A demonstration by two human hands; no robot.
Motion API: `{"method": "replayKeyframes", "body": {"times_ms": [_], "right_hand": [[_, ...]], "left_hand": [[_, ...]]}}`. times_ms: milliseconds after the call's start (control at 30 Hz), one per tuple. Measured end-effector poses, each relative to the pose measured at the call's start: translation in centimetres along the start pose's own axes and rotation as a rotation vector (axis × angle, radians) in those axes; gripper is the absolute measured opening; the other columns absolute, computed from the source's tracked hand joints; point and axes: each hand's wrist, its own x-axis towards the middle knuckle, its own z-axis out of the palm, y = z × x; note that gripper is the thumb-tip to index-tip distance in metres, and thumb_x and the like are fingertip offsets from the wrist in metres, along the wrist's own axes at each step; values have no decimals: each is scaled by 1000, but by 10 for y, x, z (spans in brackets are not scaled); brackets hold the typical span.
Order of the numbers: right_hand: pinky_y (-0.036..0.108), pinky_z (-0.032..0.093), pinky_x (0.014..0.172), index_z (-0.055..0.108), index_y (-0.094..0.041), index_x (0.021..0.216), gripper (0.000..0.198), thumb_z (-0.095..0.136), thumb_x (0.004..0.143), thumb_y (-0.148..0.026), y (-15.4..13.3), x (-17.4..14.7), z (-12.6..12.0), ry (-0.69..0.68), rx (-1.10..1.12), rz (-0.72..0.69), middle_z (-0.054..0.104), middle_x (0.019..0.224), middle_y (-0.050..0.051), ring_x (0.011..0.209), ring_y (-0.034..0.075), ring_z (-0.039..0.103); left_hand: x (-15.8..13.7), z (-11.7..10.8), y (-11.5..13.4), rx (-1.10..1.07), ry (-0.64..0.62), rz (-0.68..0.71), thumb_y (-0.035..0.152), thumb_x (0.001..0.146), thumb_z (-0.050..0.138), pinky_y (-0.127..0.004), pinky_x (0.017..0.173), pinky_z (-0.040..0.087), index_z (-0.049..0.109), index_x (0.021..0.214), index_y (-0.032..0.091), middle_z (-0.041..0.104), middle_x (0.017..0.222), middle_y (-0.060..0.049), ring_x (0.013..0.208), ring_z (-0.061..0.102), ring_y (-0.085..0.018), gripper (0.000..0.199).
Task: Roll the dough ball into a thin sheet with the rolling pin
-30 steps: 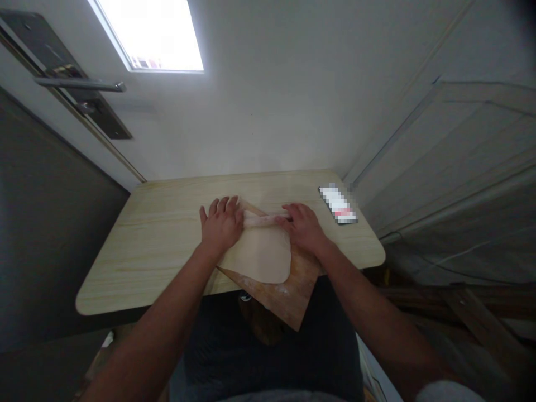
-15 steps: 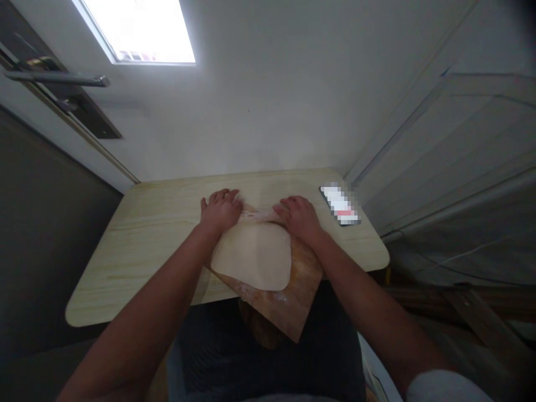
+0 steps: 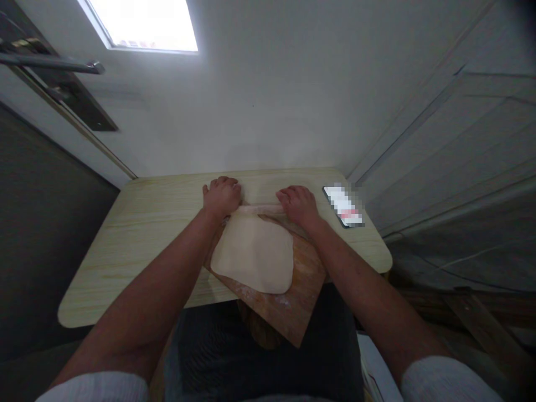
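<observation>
A pale wooden rolling pin [image 3: 262, 209] lies across the far edge of a flat sheet of dough [image 3: 253, 254]. My left hand [image 3: 223, 195] is closed over the pin's left end, fingers bent over the top. At the other end, my right hand [image 3: 298, 204] grips the pin with its fingers curled. Both pin ends are hidden under my hands. The dough is cream-coloured, thin and unevenly rounded. Beneath it is a brown wooden board [image 3: 307, 273], dusted with flour in places and set at an angle, one corner jutting past the table's front edge.
The board rests on a light wood-grain table [image 3: 138, 234] pushed against a white door [image 3: 268, 100]. A phone [image 3: 344, 206] with a lit, blurred screen lies on the table at the right. A metal door handle [image 3: 62, 63] sticks out at upper left.
My hands and the rolling pin have moved slightly away from me, toward the dough's far edge. More of the dough's far part shows. The view has shifted a little.
</observation>
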Motion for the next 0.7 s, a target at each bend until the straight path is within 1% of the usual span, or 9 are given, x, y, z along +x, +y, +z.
{"method": "replayKeyframes", "body": {"times_ms": [100,233,400,533,700], "right_hand": [[47,37,104,72,-21,113,48,33,105,-47,-2,-2,-2,2,-11,-1,69,121,14,120,30,54],[46,37,104,72,-21,113,46,34,105,-45,-8,-15,-10,7,-19,-40,68,122,14,121,29,53],[46,36,108,72,-21,114,47,34,105,-46,-18,-38,-23,-32,-11,-6,67,126,12,124,28,53],[51,32,112,68,-20,123,46,35,105,-46,-27,-64,-28,-3,11,3,62,138,12,134,30,47],[61,25,116,59,-21,134,44,38,104,-44,-39,-99,-35,21,45,15,53,149,11,143,33,39]], "left_hand": [[-2,-2,2,36,1,-43,35,98,35,-63,104,37,67,122,23,60,136,-16,125,52,-37,42],[-16,-3,5,44,7,-21,37,98,34,-59,102,40,66,125,24,60,137,-14,124,53,-36,44],[-37,-5,8,34,14,4,37,99,34,-54,105,40,66,125,24,61,138,-12,126,53,-32,43],[-56,-6,10,26,24,52,37,101,31,-52,107,39,67,122,23,62,138,-12,128,53,-30,45],[-82,-7,9,16,69,117,41,103,28,-51,111,37,62,131,22,60,142,-12,132,52,-28,49]]}}
